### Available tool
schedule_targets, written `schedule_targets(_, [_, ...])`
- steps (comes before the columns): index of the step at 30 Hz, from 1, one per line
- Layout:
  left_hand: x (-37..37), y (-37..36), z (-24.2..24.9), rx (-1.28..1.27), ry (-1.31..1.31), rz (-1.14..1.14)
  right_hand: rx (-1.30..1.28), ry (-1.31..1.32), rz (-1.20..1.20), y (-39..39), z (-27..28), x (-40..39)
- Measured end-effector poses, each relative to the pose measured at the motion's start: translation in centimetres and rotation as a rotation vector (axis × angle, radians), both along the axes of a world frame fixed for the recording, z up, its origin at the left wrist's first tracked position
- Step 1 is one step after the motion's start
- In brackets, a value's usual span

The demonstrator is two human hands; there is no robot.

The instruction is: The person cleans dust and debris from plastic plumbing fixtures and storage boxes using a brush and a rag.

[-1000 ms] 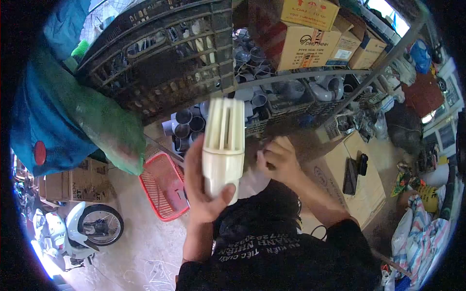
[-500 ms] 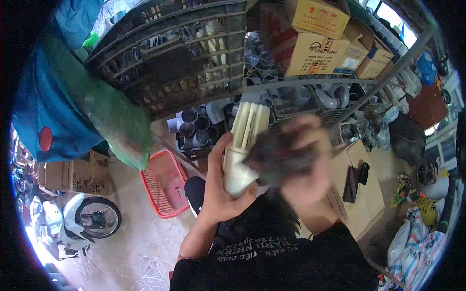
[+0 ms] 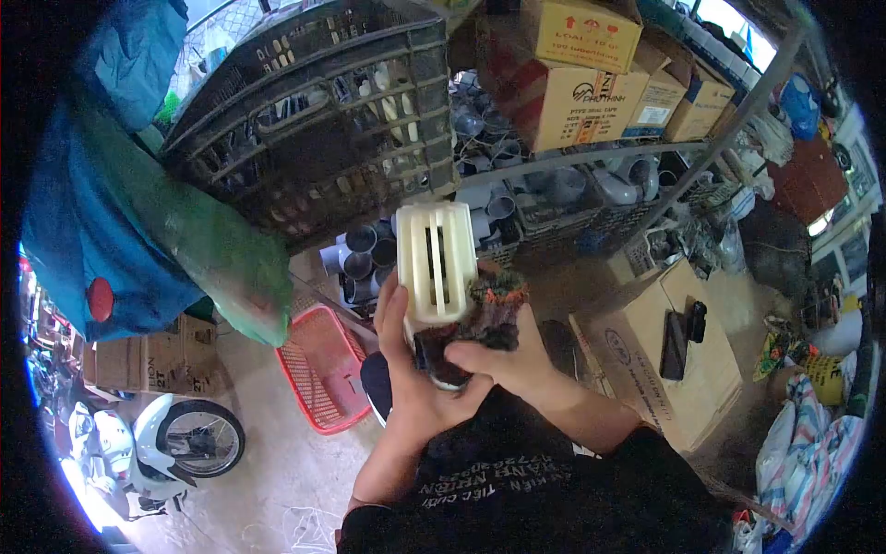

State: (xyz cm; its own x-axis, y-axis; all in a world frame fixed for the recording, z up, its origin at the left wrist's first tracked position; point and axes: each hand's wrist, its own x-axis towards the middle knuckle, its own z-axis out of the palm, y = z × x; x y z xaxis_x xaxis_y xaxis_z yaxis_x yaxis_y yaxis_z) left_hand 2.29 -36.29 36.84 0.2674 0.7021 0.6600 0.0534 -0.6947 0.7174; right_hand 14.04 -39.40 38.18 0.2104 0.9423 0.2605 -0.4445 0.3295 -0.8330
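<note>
A cream plastic fitting (image 3: 454,268) with long slots stands in front of my chest, its slotted end pointing away from me. My left hand (image 3: 406,355) is wrapped round its lower part from the left. In my right hand (image 3: 512,367) is a dark, crumpled rag (image 3: 498,319) with orange and greenish specks. The rag presses against the fitting's right side and lower end, and the right thumb lies over it. Cloth and fingers hide most of the fitting's lower end.
A black crate (image 3: 305,138) of parts rises at upper left, with grey pipe fittings (image 3: 358,265) below it. On the floor sits a red basket (image 3: 318,369). To the right, a cardboard box (image 3: 637,323) carries a phone (image 3: 675,346). A motorbike wheel (image 3: 198,439) stands at left.
The fitting has turned, showing its slots more squarely, and shifted slightly left. My right hand, blurred before, has come down and left with the rag onto the fitting's lower end.
</note>
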Motion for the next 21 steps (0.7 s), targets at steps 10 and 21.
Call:
schedule_targets(10, [-0.3,-0.8,-0.1,-0.145,-0.053,-0.093,-0.300,0.023,-0.545,0.8,-5.4,-0.2])
schedule_targets(21, [0.7,0.1,-1.2,-0.250,-0.062,-0.160,-0.120,-0.040,-0.088,0.1,-0.6,0.5])
